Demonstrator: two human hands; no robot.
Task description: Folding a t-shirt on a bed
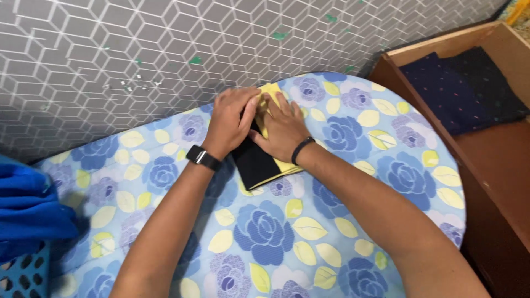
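A small folded cloth [255,164], black on top with yellow underneath, lies on a blue floral board cover [353,182]. My left hand [233,120] presses down on the cloth's far end, fingers curled over a yellow fold. Beside it, my right hand [282,128] lies flat on the cloth, fingers spread toward the wall. A black watch sits on my left wrist and a black band on my right wrist.
A grey wall with a cube pattern [138,49] rises behind the board. To the right is an open wooden drawer [499,149] holding folded dark blue clothes [458,91]. Blue fabric [30,207] sits on a blue plastic basket [25,273] at the left.
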